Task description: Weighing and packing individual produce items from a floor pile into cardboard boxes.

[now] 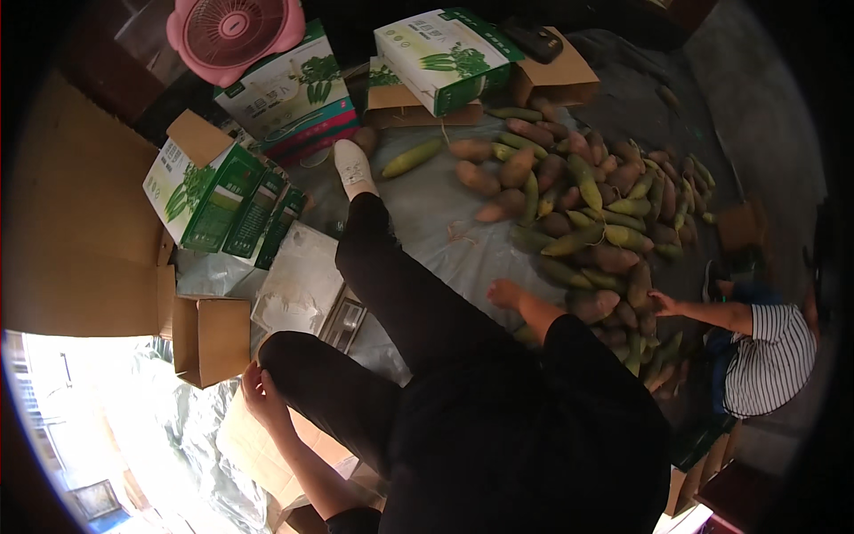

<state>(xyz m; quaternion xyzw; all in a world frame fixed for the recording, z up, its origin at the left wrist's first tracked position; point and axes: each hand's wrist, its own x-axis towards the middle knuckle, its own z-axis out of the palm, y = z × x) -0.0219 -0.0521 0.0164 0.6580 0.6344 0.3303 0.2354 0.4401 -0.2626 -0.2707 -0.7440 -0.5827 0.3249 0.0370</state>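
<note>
My left hand [264,399] rests beside my bent left knee, its fingers loosely bent and slightly apart, with nothing visible in them. My right hand [505,294] hangs over the grey sheet near the left edge of a large pile. Its fingers look curled in, and no object shows in them. The pile mixes long green radishes [574,240] with reddish-brown roots [479,179], probably sweet potatoes. One green radish [413,158] lies apart, near my white shoe [352,165]. Between my legs and the boxes sits a flat scale [298,278] with a small display panel [345,322].
Green and white printed cartons [445,58] [289,89] [213,191] stand ahead and left. A pink fan [234,36] is behind them. An open brown box [222,338] sits by my left knee. At right, a co-worker in a striped shirt [772,356] reaches a hand [661,303] to the pile.
</note>
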